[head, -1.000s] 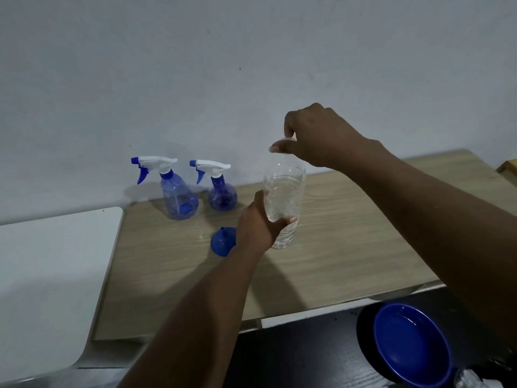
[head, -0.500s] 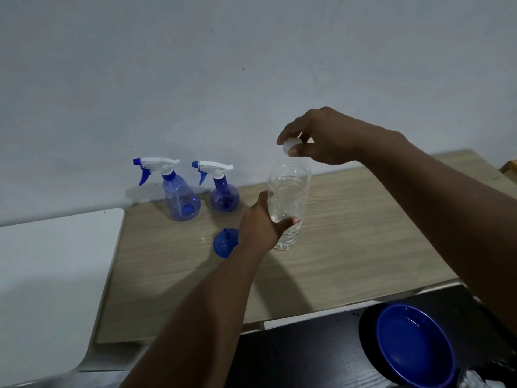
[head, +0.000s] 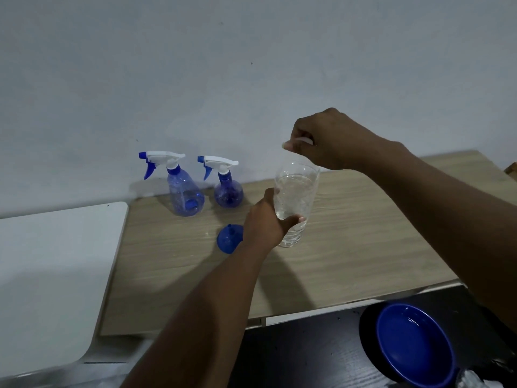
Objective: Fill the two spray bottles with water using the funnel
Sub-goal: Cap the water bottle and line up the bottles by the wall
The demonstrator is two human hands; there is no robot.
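The left hand (head: 264, 224) was wrapped around the lower half of a clear water bottle (head: 295, 203), which stood upright on the wooden tabletop (head: 349, 247). Its grip was closed on the bottle body, with the thumb on the near left side and the fingertips visible at the front. The bottle appeared to hold water up to near its shoulder, though the transparent plastic and dim light made the exact level hard to judge.

The right hand (head: 327, 138) was above the bottle's neck, clear of the rim. Its grip was pinched shut on a small white cap (head: 303, 140), held between the thumb and the curled fingers. Only an edge of the cap was visible.

The blue funnel (head: 228, 241) lay on the tabletop just left of the left hand, wide mouth down and spout pointing up. It was partly hidden by the left wrist.

Two spray bottles stood near the wall at the back of the tabletop, well apart from the water bottle. The taller spray bottle (head: 183, 191) was on the left. The rounder spray bottle (head: 228, 191) stood just to its right. Both had white trigger heads with blue triggers, fitted on and pointing left.

A white surface (head: 56, 261) adjoined the tabletop on the left. A blue bowl (head: 414, 345) sat on a dark surface at the lower right.
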